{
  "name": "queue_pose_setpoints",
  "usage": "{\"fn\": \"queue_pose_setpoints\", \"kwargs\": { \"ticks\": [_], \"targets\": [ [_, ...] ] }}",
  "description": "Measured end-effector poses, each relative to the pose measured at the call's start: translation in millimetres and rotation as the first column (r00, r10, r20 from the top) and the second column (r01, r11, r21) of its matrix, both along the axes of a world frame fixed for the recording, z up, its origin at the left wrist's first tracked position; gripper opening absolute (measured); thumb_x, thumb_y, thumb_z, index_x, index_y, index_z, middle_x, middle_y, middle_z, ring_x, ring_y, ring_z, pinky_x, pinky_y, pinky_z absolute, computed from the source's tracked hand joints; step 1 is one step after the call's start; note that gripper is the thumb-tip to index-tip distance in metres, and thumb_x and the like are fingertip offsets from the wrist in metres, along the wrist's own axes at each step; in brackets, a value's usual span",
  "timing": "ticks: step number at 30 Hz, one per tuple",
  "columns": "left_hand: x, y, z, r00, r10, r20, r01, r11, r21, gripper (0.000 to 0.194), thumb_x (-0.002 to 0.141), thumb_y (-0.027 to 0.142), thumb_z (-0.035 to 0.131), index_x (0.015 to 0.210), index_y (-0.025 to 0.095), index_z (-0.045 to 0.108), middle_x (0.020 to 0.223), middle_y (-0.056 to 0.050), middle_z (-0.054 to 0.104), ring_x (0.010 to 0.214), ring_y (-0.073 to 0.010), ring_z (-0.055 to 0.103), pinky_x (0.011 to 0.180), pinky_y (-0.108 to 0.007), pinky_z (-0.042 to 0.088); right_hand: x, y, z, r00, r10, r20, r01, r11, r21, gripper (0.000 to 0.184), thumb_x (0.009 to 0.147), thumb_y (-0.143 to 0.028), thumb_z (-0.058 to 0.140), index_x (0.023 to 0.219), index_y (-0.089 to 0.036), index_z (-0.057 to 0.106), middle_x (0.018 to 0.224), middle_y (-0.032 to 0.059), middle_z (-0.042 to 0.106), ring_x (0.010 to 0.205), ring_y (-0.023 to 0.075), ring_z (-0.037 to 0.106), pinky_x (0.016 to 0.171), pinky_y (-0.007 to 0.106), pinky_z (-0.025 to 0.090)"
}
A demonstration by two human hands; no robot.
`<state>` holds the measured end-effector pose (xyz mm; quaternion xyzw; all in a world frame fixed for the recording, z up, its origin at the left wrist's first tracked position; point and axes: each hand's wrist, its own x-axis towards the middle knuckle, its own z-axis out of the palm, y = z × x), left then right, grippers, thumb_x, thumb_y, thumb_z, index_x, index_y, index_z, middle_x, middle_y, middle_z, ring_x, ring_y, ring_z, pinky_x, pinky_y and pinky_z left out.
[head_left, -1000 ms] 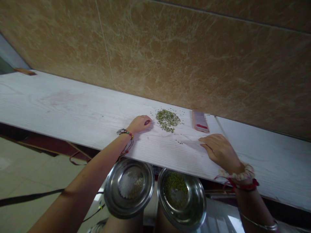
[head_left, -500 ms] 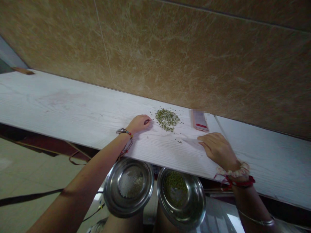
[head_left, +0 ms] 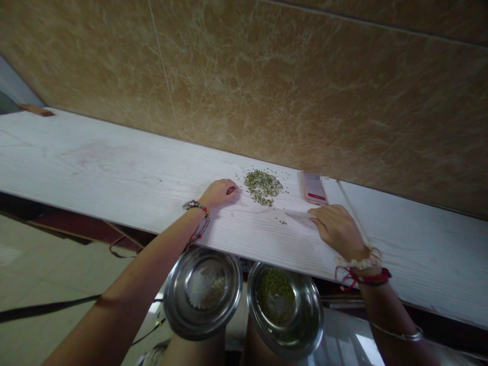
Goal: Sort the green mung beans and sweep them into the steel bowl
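Observation:
A loose spread of green beans [head_left: 259, 185], with paler grains among them, lies on the white wood-grain shelf [head_left: 125, 157]. At its left edge rests my left hand [head_left: 219, 193], fingers curled closed; whatever may be inside them is hidden. To the right, my right hand [head_left: 337, 229] pinches a thin, whitish, see-through strip [head_left: 299, 214] that points left toward a few stray beans [head_left: 281, 221]. Below the shelf edge, one steel bowl [head_left: 236, 300] holds white grains [head_left: 206, 287]. Another steel bowl [head_left: 310, 310] holds green beans [head_left: 274, 290].
A phone [head_left: 315, 190] in a pink case lies near the wall, just beyond my right hand. The brown marbled wall [head_left: 244, 86] bounds the shelf at the back. Both bowls sit over my knees. A small wooden piece [head_left: 38, 110] lies at the far left.
My right hand has shifted slightly left and away from me, with the thin strip still pinched and now lying more level. My left hand stays in place.

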<state>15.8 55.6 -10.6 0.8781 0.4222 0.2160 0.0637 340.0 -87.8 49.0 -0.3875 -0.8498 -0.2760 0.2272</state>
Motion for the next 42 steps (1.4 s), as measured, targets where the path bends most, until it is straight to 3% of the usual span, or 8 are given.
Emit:
{"fn": "queue_pose_setpoints", "kwargs": {
  "ticks": [17, 28, 36, 42],
  "targets": [
    [-0.5, -1.4, 1.9, 1.0, 0.023, -0.01, -0.023, 1.0, -0.005, 0.027, 0.079, 0.02, 0.049, 0.096, 0.014, 0.069, 0.098, -0.009, 0.071, 0.088, -0.0221, 0.066, 0.081, -0.031, 0.051, -0.9, -19.4, 6.9, 0.991, 0.126, -0.047, -0.131, 0.986, -0.104, 0.012, 0.09, -0.014, 0.05, 0.092, -0.017, 0.061, 0.078, 0.0054, 0.07, 0.075, 0.0184, 0.062, 0.074, 0.034, 0.047],
    [-1.8, 2.2, -2.8, 1.0, 0.003, 0.017, -0.003, 1.0, 0.02, 0.025, 0.079, 0.019, 0.049, 0.095, 0.016, 0.068, 0.098, -0.008, 0.071, 0.088, -0.0203, 0.066, 0.081, -0.03, 0.051, -8.4, -19.8, 2.5, 0.995, 0.066, -0.073, -0.073, 0.992, -0.104, 0.015, 0.09, -0.015, 0.049, 0.092, -0.018, 0.064, 0.08, 0.0045, 0.071, 0.076, 0.0183, 0.062, 0.075, 0.034, 0.045],
    [-1.8, 1.9, -1.8, 1.0, 0.008, -0.004, -0.008, 1.0, 0.013, 0.026, 0.079, 0.019, 0.049, 0.096, 0.015, 0.068, 0.099, -0.009, 0.071, 0.089, -0.0214, 0.066, 0.082, -0.031, 0.051, -8.8, -8.0, 0.1, 0.999, 0.005, -0.049, -0.006, 1.0, -0.021, 0.018, 0.091, -0.016, 0.046, 0.09, -0.019, 0.064, 0.077, 0.0041, 0.072, 0.074, 0.0185, 0.063, 0.074, 0.035, 0.044],
    [-0.7, 0.8, -1.4, 1.0, 0.017, 0.004, -0.017, 1.0, 0.015, 0.026, 0.079, 0.018, 0.049, 0.096, 0.016, 0.068, 0.099, -0.008, 0.071, 0.09, -0.0212, 0.066, 0.083, -0.031, 0.051, -12.4, -12.4, -1.1, 0.997, 0.016, -0.072, -0.021, 0.997, -0.069, 0.019, 0.091, -0.016, 0.047, 0.091, -0.02, 0.065, 0.079, 0.0046, 0.072, 0.076, 0.0192, 0.063, 0.074, 0.036, 0.044]
  ]
}}
